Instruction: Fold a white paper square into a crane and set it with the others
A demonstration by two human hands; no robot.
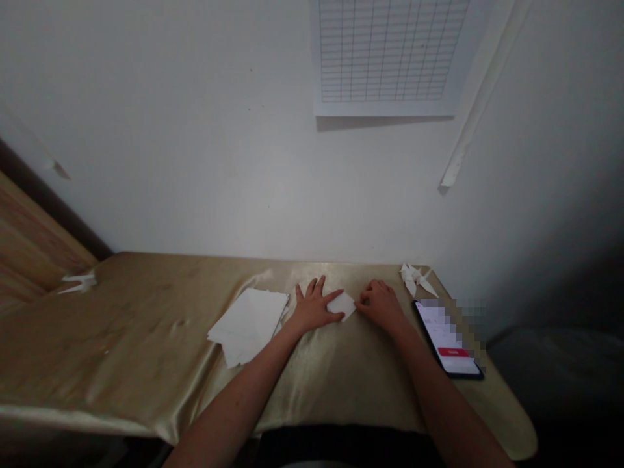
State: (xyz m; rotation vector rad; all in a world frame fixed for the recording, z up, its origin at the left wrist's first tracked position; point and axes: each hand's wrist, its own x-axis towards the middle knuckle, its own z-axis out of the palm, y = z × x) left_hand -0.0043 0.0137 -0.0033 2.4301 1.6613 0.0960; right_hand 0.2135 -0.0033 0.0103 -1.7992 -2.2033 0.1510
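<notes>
A small folded piece of white paper (342,304) lies on the gold cloth of the table (146,338). My left hand (314,307) rests flat on its left part, fingers spread. My right hand (380,304) is at its right edge, fingers curled and pinched against the paper's corner. A stack of white paper sheets (249,324) lies just left of my left hand.
A phone (448,338) with a lit screen lies right of my right hand. A folded white paper crane (415,278) sits at the table's far right corner. Another small white paper shape (80,282) lies at the far left. A gridded chart (390,55) hangs on the wall.
</notes>
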